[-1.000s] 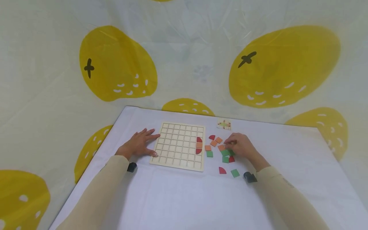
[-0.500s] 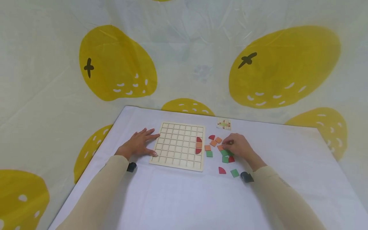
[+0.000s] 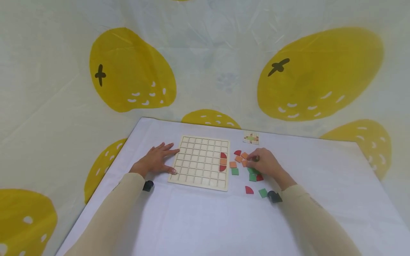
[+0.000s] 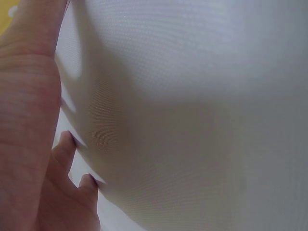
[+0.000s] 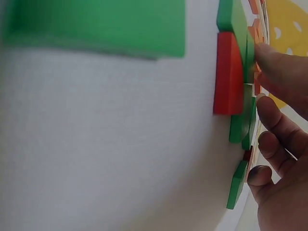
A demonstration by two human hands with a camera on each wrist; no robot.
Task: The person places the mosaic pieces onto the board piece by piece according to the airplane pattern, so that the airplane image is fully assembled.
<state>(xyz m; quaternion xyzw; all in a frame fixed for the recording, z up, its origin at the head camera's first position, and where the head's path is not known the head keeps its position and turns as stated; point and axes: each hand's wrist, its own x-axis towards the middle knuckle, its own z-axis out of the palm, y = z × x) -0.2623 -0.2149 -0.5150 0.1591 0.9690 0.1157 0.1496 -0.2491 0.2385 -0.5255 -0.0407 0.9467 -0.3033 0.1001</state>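
Note:
In the head view my left hand (image 3: pixel 156 159) lies spread on the table, its index finger and thumb at the left edge of a wooden grid board (image 3: pixel 198 185). Fingers of the same hand (image 4: pixel 65 192) show palm-side in the left wrist view. My right hand (image 3: pixel 264 162) is over the loose tiles, thumb and fingers pinching an orange square tile (image 3: pixel 245 163). On the board's right column, an orange square (image 3: pixel 222 161) sits between two red quarter-round tiles, the upper red tile (image 3: pixel 223 155) and the lower red tile (image 3: pixel 222 168).
Right of the board lie several orange squares, green squares and red quarter-rounds, among them a green tile (image 3: pixel 235 171) and a red tile (image 3: pixel 249 190). A small pattern card (image 3: pixel 251 137) is near the table's back edge. One green tile (image 5: pixel 101 26) looms close in the right wrist view.
My right hand has shifted slightly left, its fingertips coming onto the orange square tile and covering more of it. My left hand has stayed at the board's edge.

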